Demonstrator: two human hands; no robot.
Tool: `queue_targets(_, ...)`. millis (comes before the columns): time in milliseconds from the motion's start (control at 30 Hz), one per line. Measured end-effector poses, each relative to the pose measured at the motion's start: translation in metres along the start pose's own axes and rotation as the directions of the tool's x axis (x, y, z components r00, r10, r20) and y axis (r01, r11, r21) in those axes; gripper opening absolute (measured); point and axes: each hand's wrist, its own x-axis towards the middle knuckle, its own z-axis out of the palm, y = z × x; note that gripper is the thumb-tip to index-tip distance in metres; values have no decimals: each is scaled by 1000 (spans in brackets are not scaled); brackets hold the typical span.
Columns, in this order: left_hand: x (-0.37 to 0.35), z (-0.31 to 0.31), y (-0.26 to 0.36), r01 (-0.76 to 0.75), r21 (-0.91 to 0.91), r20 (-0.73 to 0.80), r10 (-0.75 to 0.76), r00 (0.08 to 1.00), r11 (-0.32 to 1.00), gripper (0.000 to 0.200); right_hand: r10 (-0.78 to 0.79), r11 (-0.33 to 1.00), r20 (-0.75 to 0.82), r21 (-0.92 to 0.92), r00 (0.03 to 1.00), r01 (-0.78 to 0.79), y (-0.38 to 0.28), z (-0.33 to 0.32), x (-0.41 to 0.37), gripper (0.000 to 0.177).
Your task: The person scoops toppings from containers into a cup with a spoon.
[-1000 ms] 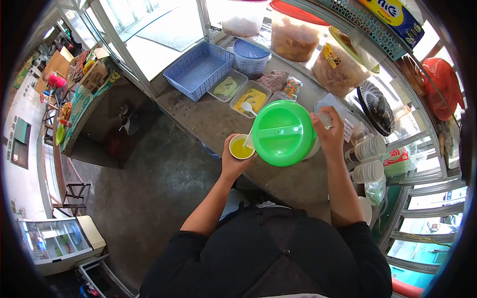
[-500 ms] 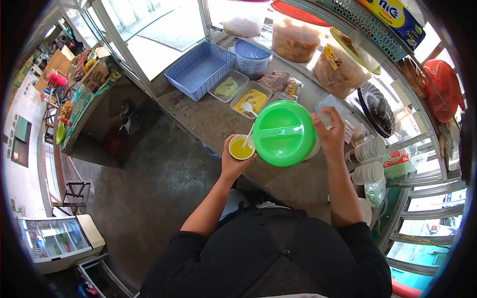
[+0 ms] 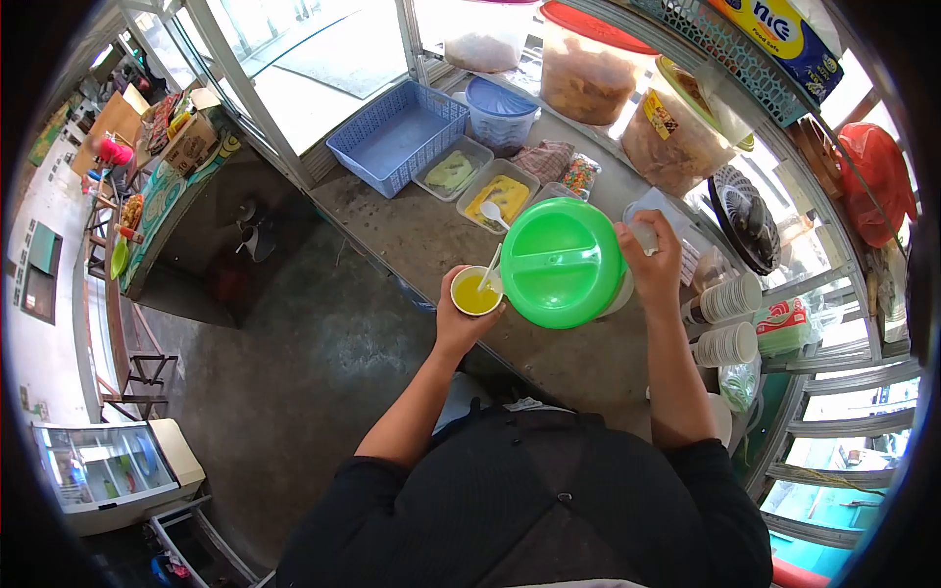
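Observation:
My left hand is wrapped round a paper cup with yellow liquid in it. A white stick, perhaps a spoon handle, leans out of the cup. My right hand grips the handle of a pitcher with a bright green lid. The lid hides most of the pitcher's body, and its spout side is at the cup's rim. Just beyond stands a tub of yellow food with a white spoon in it. Beside that is a tub of pale green food.
A blue basket and a lidded blue container stand at the back of the counter. Large tubs line the window. Stacked paper cups lie at the right. Across the room, a person in pink is near another table.
Both hands, the cup and the pitcher keep almost the same place. The view has shifted very slightly.

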Motion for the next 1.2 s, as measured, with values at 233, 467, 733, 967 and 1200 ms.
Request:
queue_targets(233,0,1,1,1,9,8,-1,1000,1000,80,1,1000,0,2,1000,-1,1,-3,1,29)
queue_targets(467,2,0,-3,0,-10,19,0,1000,1000,82,-6,1000,27,-28,1000,7,-3,4,-2,34)
queue_targets(733,0,-4,2,-4,9,-1,4,1000,1000,82,-14,1000,39,-6,999,14,-9,9,1,31)
queue_targets(967,-3,-7,-3,9,-11,-15,-9,1000,1000,80,-17,1000,-17,20,1000,17,1,2,4,29)
queue_targets(1200,1,-1,0,-18,11,7,17,1000,1000,81,15,1000,7,-4,1000,-15,-4,0,-2,30)
